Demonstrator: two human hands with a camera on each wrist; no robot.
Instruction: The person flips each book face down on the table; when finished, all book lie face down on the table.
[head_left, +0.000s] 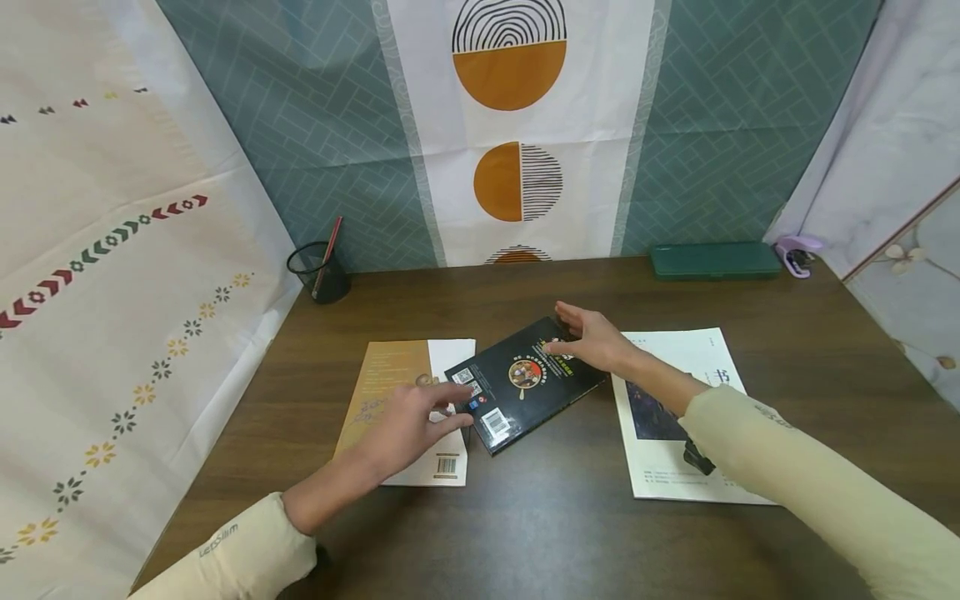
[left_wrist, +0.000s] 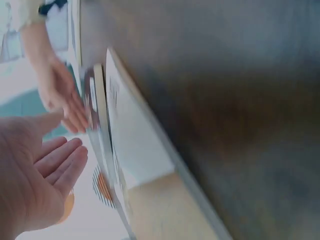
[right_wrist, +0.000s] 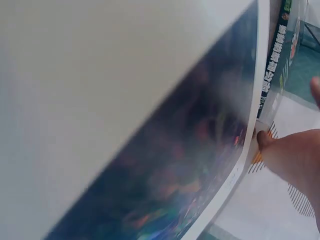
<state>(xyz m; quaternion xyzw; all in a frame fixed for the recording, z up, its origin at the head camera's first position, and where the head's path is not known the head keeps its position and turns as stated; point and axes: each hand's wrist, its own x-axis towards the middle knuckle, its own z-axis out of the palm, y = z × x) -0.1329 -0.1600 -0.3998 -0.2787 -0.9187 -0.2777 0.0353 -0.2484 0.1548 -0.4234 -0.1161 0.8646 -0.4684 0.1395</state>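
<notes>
A black book (head_left: 536, 392) lies askew on the table, back cover up, with a barcode and a round picture on it. Its left corner overlaps the tan-and-white book (head_left: 390, 367) beside it. My left hand (head_left: 416, 425) is at that corner, thumb and fingers apart; the left wrist view shows its palm (left_wrist: 30, 175) with nothing in it. Over the black book's far right corner is my right hand (head_left: 596, 337), fingers extended. In the right wrist view the thumb (right_wrist: 292, 152) shows near the black book's spine (right_wrist: 272, 65).
A white book (head_left: 675, 483) with a dark picture lies under my right forearm. At the back left stands a black mesh pen cup (head_left: 330, 283) with a red pencil. A green case (head_left: 716, 261) and a purple tape dispenser (head_left: 797, 252) sit at the back right.
</notes>
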